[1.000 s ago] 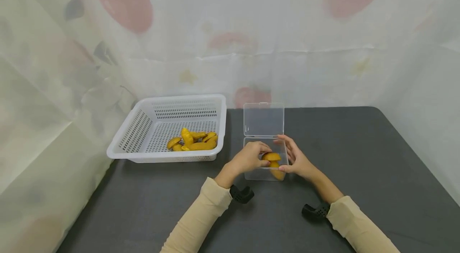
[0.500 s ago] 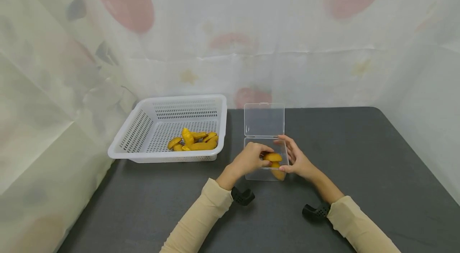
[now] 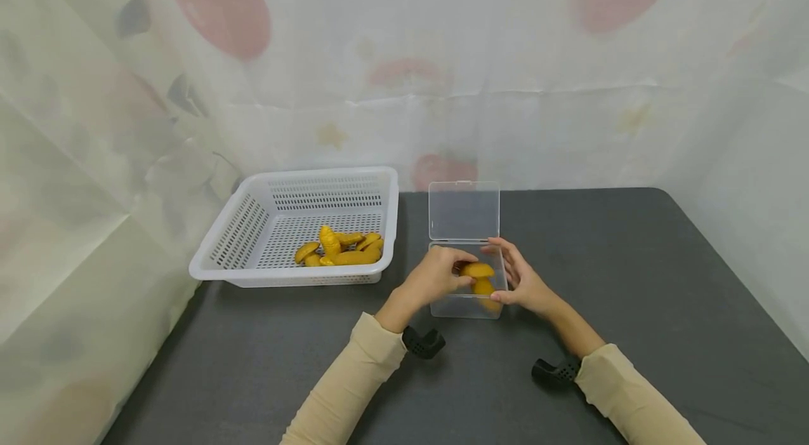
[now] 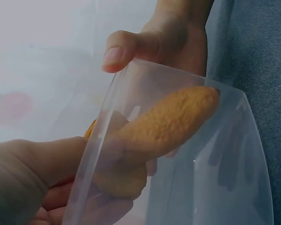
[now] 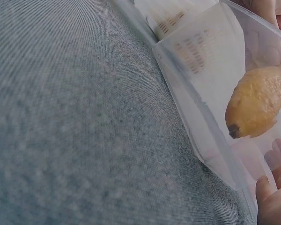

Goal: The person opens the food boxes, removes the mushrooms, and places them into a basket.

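A yellow-brown mushroom (image 3: 483, 286) with a rounded cap and thick stem is inside the clear plastic box (image 3: 451, 307). My left hand (image 3: 430, 279) reaches over the box's left side and pinches the mushroom by the cap. Through the clear wall in the left wrist view, the bumpy mushroom stem (image 4: 171, 119) slants up to a dark tip. My right hand (image 3: 526, 285) holds the box's right wall, with the thumb at the near corner and fingers along the far side. The box's lid (image 3: 464, 212) lies open behind it.
Left of the box stands a white perforated basket (image 3: 253, 241) with several yellow mushroom-like pieces (image 3: 354, 257) at its near right. The dark table (image 3: 619, 276) bears both. Printed curtains (image 3: 404, 129) hang behind and at the sides.
The mushroom has risen slightly within the box and tilted more upright. My left hand has shifted a little up and left with it. The right hand and box stay in place.
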Demonstrator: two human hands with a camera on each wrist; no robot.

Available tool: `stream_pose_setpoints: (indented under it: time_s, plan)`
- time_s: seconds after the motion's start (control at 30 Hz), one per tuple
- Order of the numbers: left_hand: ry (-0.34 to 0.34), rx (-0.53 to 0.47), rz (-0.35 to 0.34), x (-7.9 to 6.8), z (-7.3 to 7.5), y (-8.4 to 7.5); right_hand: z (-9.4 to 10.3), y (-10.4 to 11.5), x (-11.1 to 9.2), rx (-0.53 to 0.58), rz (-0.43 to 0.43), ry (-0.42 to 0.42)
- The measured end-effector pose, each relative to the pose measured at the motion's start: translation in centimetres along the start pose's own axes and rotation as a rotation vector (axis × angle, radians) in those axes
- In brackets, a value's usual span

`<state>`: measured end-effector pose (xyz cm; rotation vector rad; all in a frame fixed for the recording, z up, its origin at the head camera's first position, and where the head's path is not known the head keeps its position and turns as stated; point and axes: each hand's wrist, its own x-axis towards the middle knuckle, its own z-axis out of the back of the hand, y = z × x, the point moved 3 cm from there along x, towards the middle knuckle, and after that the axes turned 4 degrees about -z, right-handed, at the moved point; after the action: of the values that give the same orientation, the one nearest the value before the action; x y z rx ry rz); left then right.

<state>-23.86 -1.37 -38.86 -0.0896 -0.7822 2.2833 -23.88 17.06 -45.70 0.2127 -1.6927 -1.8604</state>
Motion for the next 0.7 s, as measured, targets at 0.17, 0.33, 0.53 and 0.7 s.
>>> stream_pose_setpoints:
  time_s: [0.17, 0.33, 0.53, 0.7]
  plan:
    - [-0.021, -0.022, -0.005, -0.1, 0.3, 0.2, 0.0, -0.1, 0.0, -0.022, -0.015, -0.006]
    - [-0.049, -0.006, -0.007, -0.3, 0.8, 0.3, 0.1, -0.2, 0.0, -0.05, -0.035, -0.011]
    - [-0.055, -0.014, 0.014, -0.6, 1.6, 0.3, 0.1, -0.2, 0.0, -0.035, -0.036, -0.005]
    - [-0.073, -0.055, 0.01, -0.9, 2.1, 0.2, 0.1, -0.2, -0.1, -0.05, -0.05, -0.009]
